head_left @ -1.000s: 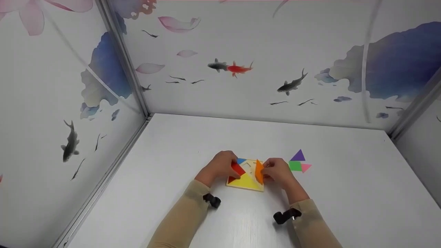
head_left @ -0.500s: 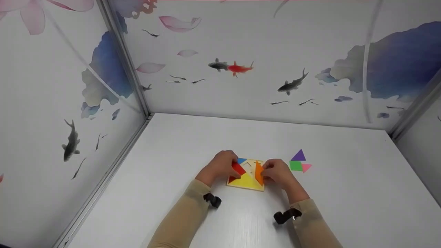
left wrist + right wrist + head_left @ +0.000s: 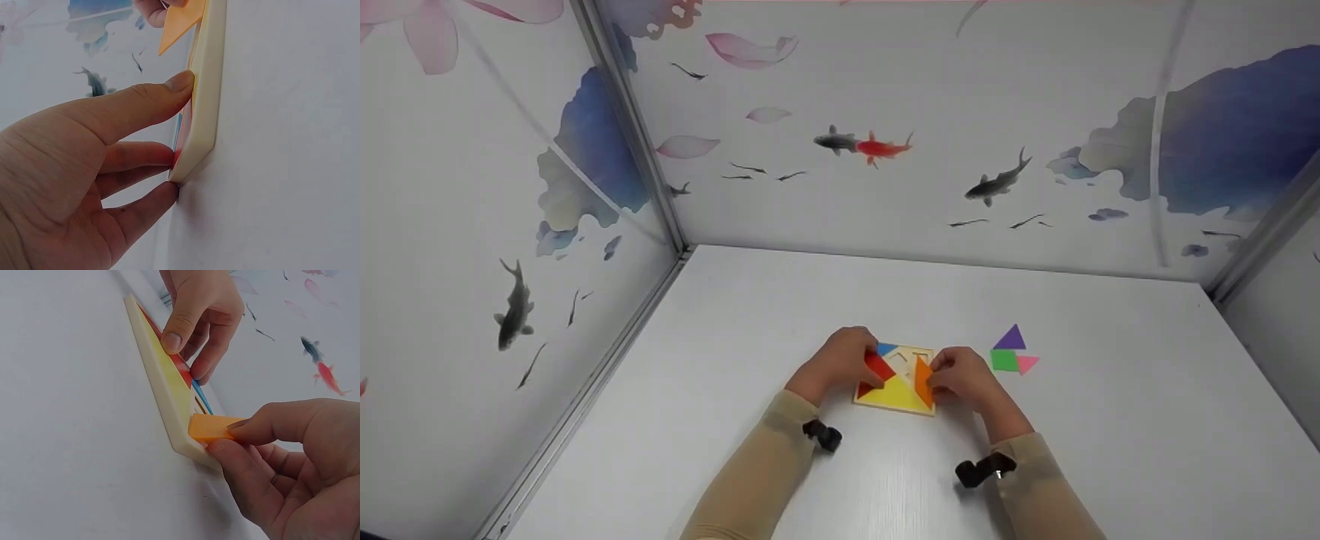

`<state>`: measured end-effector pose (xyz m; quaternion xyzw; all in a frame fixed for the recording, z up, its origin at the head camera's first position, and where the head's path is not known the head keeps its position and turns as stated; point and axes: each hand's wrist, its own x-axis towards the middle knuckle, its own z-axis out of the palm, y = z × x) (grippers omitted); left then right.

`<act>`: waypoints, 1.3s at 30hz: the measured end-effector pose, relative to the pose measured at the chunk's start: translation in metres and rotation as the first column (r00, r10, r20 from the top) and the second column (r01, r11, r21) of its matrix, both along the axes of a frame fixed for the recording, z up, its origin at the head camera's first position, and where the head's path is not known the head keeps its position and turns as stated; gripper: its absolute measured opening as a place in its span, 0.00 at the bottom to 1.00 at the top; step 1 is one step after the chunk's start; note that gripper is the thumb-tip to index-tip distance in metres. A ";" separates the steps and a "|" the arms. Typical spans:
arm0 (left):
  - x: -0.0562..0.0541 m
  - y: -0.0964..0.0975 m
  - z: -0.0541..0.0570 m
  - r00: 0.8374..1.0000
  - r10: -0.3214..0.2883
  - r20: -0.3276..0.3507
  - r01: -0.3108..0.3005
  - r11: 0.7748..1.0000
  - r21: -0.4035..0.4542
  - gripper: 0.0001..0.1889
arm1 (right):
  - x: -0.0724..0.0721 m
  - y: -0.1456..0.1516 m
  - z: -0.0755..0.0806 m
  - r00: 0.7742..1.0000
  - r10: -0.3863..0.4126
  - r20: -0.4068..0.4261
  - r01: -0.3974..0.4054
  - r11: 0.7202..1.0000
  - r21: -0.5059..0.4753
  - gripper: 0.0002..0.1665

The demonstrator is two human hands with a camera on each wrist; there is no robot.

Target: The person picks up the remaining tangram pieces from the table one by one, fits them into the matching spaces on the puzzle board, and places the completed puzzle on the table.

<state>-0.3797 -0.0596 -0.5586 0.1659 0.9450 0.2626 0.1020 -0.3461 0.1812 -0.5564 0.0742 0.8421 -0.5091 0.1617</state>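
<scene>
Both hands at the puzzle tray, mid-desk, one per side, apart from each other. Left hand (image 3: 847, 356) clamped on the left part of the tray (image 3: 209, 84): thumb pressed on top near the rim, fingers bent down along the far left side, lowest one against the corner. Right hand (image 3: 964, 373) pinches the orange piece (image 3: 922, 381) between thumb and index, other fingers folded under; piece tilted up over the tray's right side, low edge meeting the tray. Forearms come in from the near side and converge, tan sleeves (image 3: 757, 472) down to the wrists, black device on each. Tray lies flat; yellow piece (image 3: 895, 396) along its near edge, red piece (image 3: 880, 367) partly under left thumb, blue piece (image 3: 886, 349) at the far left corner, uncovered recess (image 3: 901, 361) toward the far right. Gap between the hands spans the middle of the tray. Just beyond the right hand: purple triangle (image 3: 1010, 338), green piece (image 3: 1003, 361), pink triangle (image 3: 1027, 364), bunched; can't tell if purple touches green. White desk (image 3: 735, 337) runs well out left and right; far edge meets the back wall (image 3: 900, 217), well apart from the tray.
</scene>
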 end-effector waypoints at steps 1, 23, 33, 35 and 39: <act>0.000 0.000 0.000 1.000 0.000 0.000 0.000 1.000 0.000 0.29 | 0.000 0.000 0.000 1.000 0.002 0.001 -0.002 1.000 0.003 0.10; 0.003 0.000 0.002 1.000 0.006 -0.003 -0.006 1.000 0.014 0.27 | 0.000 -0.002 0.000 1.000 0.020 0.019 -0.021 1.000 0.018 0.10; 0.005 0.001 0.004 1.000 0.016 0.004 -0.016 1.000 0.004 0.30 | 0.000 -0.001 -0.001 1.000 0.020 0.020 -0.021 0.998 0.054 0.10; 0.005 0.001 0.004 1.000 0.014 0.004 -0.014 1.000 0.009 0.30 | 0.001 -0.001 0.000 1.000 0.021 0.018 -0.022 0.998 0.061 0.09; 0.005 0.000 0.004 1.000 0.008 0.003 -0.008 1.000 0.010 0.30 | 0.001 -0.001 0.001 1.000 0.027 0.011 -0.028 0.997 0.075 0.09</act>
